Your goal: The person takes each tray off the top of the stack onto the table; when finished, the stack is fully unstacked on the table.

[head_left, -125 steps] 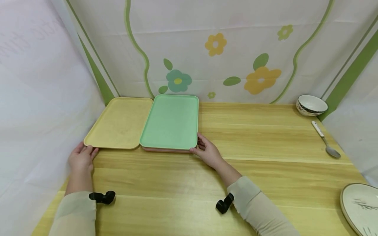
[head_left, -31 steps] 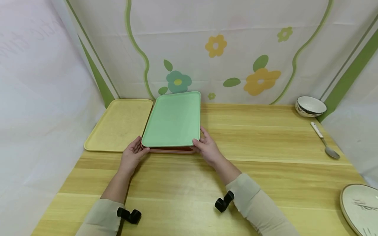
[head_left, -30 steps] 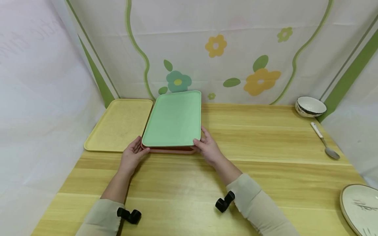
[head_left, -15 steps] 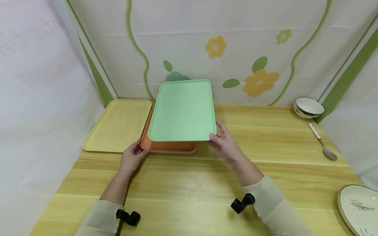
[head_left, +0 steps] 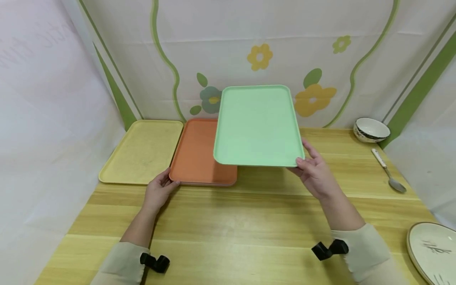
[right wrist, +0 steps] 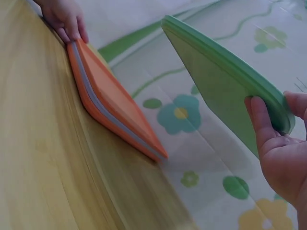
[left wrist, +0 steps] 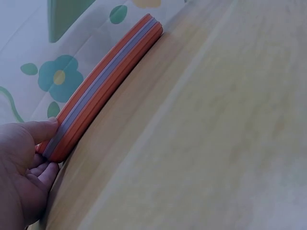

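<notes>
My right hand point(head_left: 317, 174) pinches the near right corner of a light green tray point(head_left: 258, 126), thumb on the rim and fingers underneath. This tray is raised off the table, and its underside point(right wrist: 211, 72) shows in the right wrist view. It overlaps the right part of an orange tray point(head_left: 199, 154) in the head view. That orange tray tops a stack, with a greyish-lilac layer point(left wrist: 91, 88) and more orange below. My left hand point(head_left: 158, 192) grips the stack's near left corner, thumb at the upper edge and fingers low. Left of the stack lies a yellow tray point(head_left: 142, 152).
At the back right of the wooden table point(head_left: 228, 237) stands a patterned bowl point(head_left: 371, 130). A spoon point(head_left: 388, 170) with a white handle lies in front of it. White plates point(head_left: 432, 249) sit at the right front edge. A flowered cloth point(head_left: 228, 31) hangs behind the table.
The right hand has lifted the green tray off the stack and carried it right, uncovering the orange tray. The left hand has moved from the yellow tray's corner to the stack's corner.
</notes>
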Action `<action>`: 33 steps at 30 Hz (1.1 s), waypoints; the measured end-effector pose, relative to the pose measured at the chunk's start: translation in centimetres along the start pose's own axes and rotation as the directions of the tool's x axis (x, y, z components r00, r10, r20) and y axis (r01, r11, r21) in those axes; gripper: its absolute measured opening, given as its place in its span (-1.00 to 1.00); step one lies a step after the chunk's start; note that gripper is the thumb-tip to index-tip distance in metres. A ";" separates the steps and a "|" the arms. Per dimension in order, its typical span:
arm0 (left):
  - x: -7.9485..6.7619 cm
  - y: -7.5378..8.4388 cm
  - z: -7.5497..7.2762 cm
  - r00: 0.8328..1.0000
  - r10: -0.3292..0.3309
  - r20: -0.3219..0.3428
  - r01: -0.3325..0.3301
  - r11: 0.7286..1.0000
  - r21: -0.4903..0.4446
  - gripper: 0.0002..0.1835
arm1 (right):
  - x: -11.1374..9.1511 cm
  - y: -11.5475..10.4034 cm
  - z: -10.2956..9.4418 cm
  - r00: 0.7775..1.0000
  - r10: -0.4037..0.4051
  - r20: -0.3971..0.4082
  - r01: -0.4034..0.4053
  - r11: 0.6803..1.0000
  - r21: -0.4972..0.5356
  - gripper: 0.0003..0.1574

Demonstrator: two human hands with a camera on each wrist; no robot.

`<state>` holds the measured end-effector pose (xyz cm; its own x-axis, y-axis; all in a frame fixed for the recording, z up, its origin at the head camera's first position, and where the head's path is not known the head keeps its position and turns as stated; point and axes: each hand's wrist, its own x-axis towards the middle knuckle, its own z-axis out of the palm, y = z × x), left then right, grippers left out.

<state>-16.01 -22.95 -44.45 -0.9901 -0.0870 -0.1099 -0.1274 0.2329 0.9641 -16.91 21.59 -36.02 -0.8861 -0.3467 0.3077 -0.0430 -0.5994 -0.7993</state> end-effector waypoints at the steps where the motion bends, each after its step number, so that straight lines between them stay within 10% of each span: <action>1: 0.0 0.0 0.0 1.000 0.000 -0.002 0.000 1.000 0.003 -0.24 | -0.4 -0.4 -0.4 1.000 -0.006 0.005 0.006 1.000 0.010 -0.34; 16: -0.1 0.0 -0.1 1.000 -0.003 -0.006 0.003 1.000 0.007 -0.23 | -4.9 -2.1 -6.5 1.000 0.022 0.016 -0.021 1.000 -0.011 -0.21; 33: 0.0 0.0 0.0 1.000 0.007 -0.010 -0.007 1.000 -0.013 -0.26 | -6.1 1.1 -10.5 0.994 0.111 -0.015 -0.112 0.993 -0.037 -0.28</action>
<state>-15.99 -22.94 -44.48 -0.9904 -0.0950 -0.1005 -0.1193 0.2205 0.9681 -16.41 30.61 -44.23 -0.8922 -0.4004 0.2090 0.0394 -0.5299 -0.8471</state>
